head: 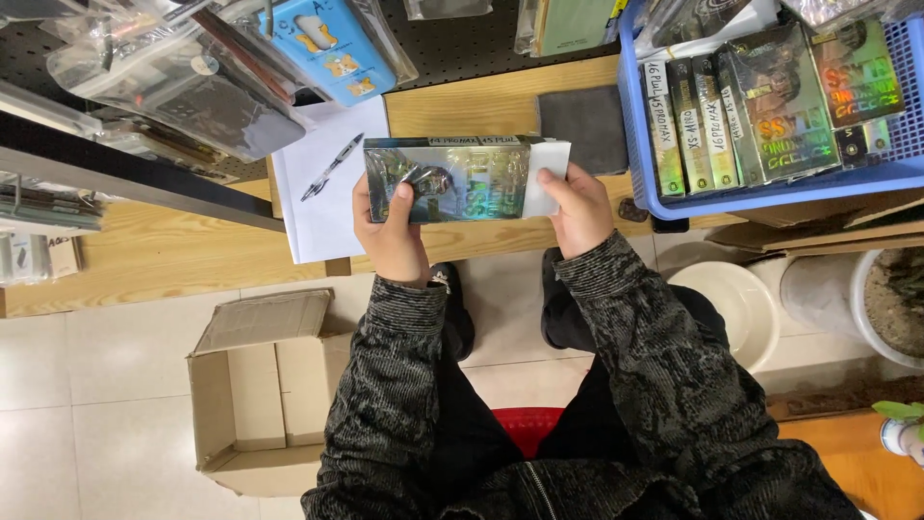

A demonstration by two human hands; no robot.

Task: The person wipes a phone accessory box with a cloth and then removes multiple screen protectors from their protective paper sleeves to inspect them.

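Both hands (390, 231) (577, 207) grip shiny box (462, 180) (ends).

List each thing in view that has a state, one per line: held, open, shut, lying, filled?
shiny flat box: held level between both hands, shut
left hand: gripping the box's left end
right hand: gripping the box's right end
pen: lying on white paper
blue basket: filled with upright boxes
cardboard box: open, on the floor

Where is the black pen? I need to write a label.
In the head view, the black pen lies on the white paper sheet on the wooden desk, upper left of centre, just left of the left hand.
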